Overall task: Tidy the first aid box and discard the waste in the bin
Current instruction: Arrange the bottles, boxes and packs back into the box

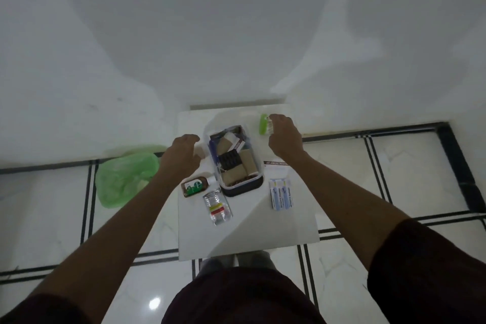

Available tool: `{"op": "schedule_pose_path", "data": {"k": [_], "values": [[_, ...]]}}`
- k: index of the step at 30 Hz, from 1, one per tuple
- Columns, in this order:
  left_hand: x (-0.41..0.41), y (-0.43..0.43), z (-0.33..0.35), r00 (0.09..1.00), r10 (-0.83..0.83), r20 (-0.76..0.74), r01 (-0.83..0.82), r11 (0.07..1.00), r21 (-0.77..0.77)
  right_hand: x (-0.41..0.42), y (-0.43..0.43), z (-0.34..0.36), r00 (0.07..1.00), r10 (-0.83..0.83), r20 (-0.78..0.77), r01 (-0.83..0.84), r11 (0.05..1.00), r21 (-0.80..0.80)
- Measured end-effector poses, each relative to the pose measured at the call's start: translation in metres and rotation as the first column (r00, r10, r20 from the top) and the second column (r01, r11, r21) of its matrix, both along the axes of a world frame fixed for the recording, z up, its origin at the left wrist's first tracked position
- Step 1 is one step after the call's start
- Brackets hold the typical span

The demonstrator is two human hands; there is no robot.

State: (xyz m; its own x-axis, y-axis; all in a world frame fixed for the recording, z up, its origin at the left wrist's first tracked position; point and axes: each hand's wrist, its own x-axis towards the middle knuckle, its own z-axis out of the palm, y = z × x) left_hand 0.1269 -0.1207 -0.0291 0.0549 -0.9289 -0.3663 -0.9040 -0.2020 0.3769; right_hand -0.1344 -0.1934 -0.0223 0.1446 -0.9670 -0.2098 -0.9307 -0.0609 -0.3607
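The first aid box (253,183), clear with a dark base, stands on the middle of the small white table (263,229). It holds brown bandage rolls, a black item and a white and maroon carton. My left hand (182,156) hovers just left of the box, fingers curled down over a small beige thing (200,151). At the table's far right, my right hand (282,137) has its fingertips bunched on the top end of a green item (262,125), where a white bit shows. A green plastic bag (123,179) lies on the floor to the left.
On the table in front of the box lie a brown bottle (194,186) with a green label, a clear bottle (217,208) with a yellow and red band, two white and blue cartons (281,193) and a thin dark strip (276,163). A wall rises right behind the table.
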Motion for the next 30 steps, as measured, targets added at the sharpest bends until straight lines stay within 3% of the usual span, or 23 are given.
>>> {"op": "schedule_pose_path", "data": {"k": [6, 16, 21, 25, 30], "values": [[0.01, -0.02, -0.042, 0.995, -0.06, 0.085, 0.051, 0.994, 0.101, -0.011, -0.03, -0.042, 0.987, 0.137, -0.089, -0.129, 0.988, 0.091], [0.014, -0.021, -0.075, 0.995, -0.021, 0.102, 0.01, 0.994, 0.108, -0.011, -0.053, -0.077, 0.963, 0.149, -0.226, -0.17, 0.983, -0.074], [0.013, -0.016, -0.08, 0.998, 0.055, 0.034, -0.057, 0.996, 0.075, -0.01, -0.046, -0.083, 0.99, 0.108, -0.096, -0.115, 0.991, -0.074], [0.018, -0.016, -0.065, 0.94, 0.329, -0.087, -0.328, 0.944, 0.02, -0.015, -0.04, -0.074, 0.994, 0.105, -0.001, -0.105, 0.994, -0.009], [0.032, -0.025, -0.016, 0.919, 0.332, -0.213, -0.375, 0.902, -0.213, -0.014, -0.023, -0.023, 0.977, 0.142, 0.161, -0.107, 0.972, -0.211]]}}
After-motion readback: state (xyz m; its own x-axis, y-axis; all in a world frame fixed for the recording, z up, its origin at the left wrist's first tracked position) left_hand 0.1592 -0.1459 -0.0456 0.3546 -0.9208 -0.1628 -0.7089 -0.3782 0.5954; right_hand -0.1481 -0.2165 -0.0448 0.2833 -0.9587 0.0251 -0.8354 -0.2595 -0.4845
